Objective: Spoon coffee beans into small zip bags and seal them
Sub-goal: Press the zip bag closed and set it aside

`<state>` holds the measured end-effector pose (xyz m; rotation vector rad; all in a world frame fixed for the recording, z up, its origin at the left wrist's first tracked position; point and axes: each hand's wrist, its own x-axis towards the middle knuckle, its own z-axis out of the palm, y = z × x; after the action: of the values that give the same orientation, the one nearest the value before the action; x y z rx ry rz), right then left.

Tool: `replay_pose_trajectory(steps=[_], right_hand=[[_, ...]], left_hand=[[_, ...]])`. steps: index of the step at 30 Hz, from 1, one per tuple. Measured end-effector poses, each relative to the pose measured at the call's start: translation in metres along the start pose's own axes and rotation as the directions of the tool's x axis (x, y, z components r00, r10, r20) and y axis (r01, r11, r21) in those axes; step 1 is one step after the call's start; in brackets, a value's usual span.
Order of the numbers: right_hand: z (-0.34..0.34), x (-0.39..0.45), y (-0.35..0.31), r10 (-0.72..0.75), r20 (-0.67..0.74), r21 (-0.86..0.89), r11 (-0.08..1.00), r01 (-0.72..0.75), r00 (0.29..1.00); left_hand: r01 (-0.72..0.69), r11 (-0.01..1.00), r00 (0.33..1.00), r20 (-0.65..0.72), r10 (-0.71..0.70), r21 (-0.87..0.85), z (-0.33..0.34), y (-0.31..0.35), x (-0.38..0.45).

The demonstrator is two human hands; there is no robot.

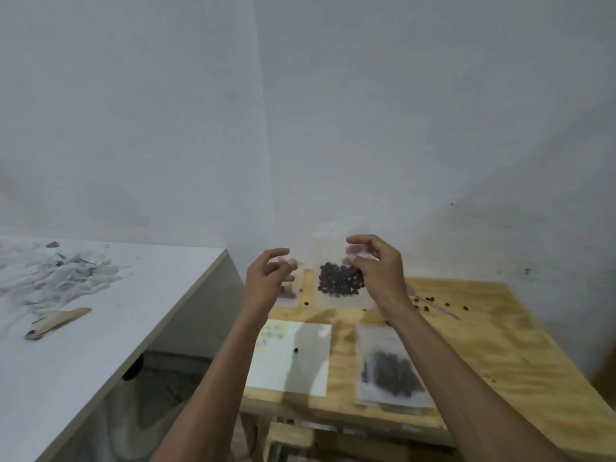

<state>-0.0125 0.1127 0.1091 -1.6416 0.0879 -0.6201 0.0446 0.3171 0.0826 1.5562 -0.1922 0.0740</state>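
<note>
I hold a clear small zip bag [336,298] up in the air over the far edge of the wooden table [500,345]. A cluster of dark coffee beans [340,280] sits in its lower half. My right hand [376,268] pinches the bag's upper right side. My left hand [266,278] is curled at the bag's left edge, its fingertips hazy behind plastic, apparently pinching it. A metal spoon [433,305] lies on the table behind my right wrist among loose beans [430,299]. A filled bag of beans [390,371] lies flat near the front.
A white paper sheet [290,358] with one stray bean [295,350] lies on the wooden table's left part. A white table [100,328] to the left carries crumpled plastic [56,271] and wooden sticks [56,323]. Walls close in behind both tables.
</note>
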Motion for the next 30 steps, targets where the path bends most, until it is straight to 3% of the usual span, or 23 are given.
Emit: replay_pose_trajectory(steps=[2,5,9,20,30], right_hand=[[0.011,0.003,0.000,-0.006,0.000,0.020,1.000,0.006,1.000],[0.024,0.006,0.003,-0.001,0.011,0.037,0.999,0.000,1.000],[0.034,0.012,0.011,0.014,0.034,0.050,0.999,-0.015,0.999],[0.036,0.018,0.034,0.025,0.069,0.006,1.000,-0.026,0.997],[0.029,0.014,0.036,0.035,0.054,0.014,0.999,-0.036,0.998]], left_hand=[[0.066,0.973,0.996,-0.066,-0.052,0.223,-0.023,-0.021,0.012],[0.182,0.842,0.983,-0.129,-0.134,0.507,-0.045,-0.055,0.024],[0.230,0.711,0.972,-0.114,-0.207,0.665,-0.050,-0.091,0.028],[0.257,0.569,0.966,-0.212,-0.145,0.781,-0.028,-0.120,0.035],[0.313,0.486,0.947,-0.231,-0.222,0.816,-0.023,-0.120,0.038]])
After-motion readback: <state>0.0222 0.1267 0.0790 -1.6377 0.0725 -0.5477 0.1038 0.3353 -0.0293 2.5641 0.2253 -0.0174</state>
